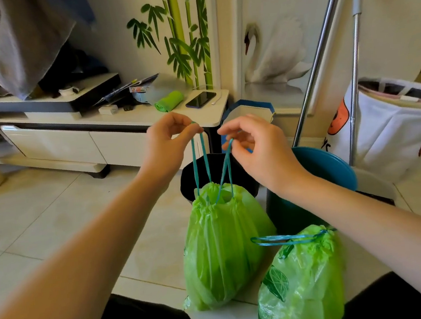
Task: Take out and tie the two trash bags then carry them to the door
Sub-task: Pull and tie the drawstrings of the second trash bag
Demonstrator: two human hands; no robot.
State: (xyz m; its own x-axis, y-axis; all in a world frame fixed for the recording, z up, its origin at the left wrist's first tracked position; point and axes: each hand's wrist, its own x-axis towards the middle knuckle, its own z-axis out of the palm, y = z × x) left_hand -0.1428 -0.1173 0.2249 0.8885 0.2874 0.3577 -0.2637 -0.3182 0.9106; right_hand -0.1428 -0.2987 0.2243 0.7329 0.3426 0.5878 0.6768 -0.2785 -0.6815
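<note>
Hanging from two teal drawstring loops (206, 165), the first green trash bag (223, 245) sits low over the floor just in front of the black bin (188, 177), its mouth gathered but showing no knot. The left hand (169, 144) pinches one loop between thumb and forefinger; the right hand (251, 145) has the other loop hooked over curled fingers, the rest loosely bent. Thin cords held this lightly could slip free as they are crossed, I judge, dropping the bag or letting the neck reopen; a hard tug might tear the plastic at the channel. To the right of that bag the second green bag (303, 279) rests on the floor, cinched, its cord (286, 239) lying loose; whether it is properly knotted is hard to tell. Bag contents are hidden, both bag bottoms are partly cut off by dark-clad knees, and no door is visible.
</note>
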